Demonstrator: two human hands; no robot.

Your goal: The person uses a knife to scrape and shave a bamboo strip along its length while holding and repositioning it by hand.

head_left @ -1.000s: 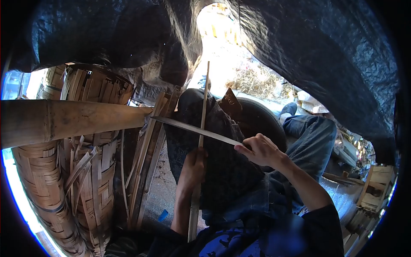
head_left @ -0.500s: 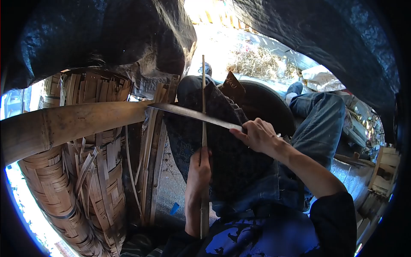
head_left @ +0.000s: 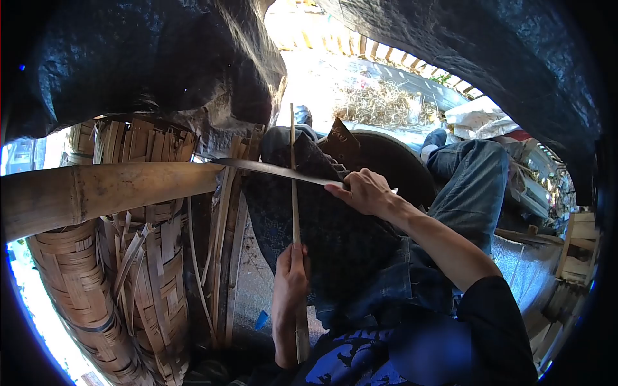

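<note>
Head camera view, looking down: a seated person is holding a thin strip [head_left: 295,215] lengthwise over the dark cloth [head_left: 347,257] on the lap, its long axis running from the body outward. The left hand [head_left: 291,278] is the nearer one, its fingers curling closed around the strip's nearer half. The right hand [head_left: 368,191] is standing off to the strip's right, wrapping firmly around a knife [head_left: 264,168]. The blade is reaching leftward and crossing the strip nearly square, farther from the body than the left hand. Left of the strip, a thick bamboo pole [head_left: 129,186] is jutting toward the blade tip, with woven baskets [head_left: 71,276] standing below it. Beyond the strip's far end, to the right, a straw heap [head_left: 386,103] is lying in bright light. The right hand is hiding most of the handle, and the left fingers are partly covering the strip. Whether the blade is pressing on the strip, or its tip is touching the pole, cannot be told. The frame is cutting off the pole's left end.
</note>
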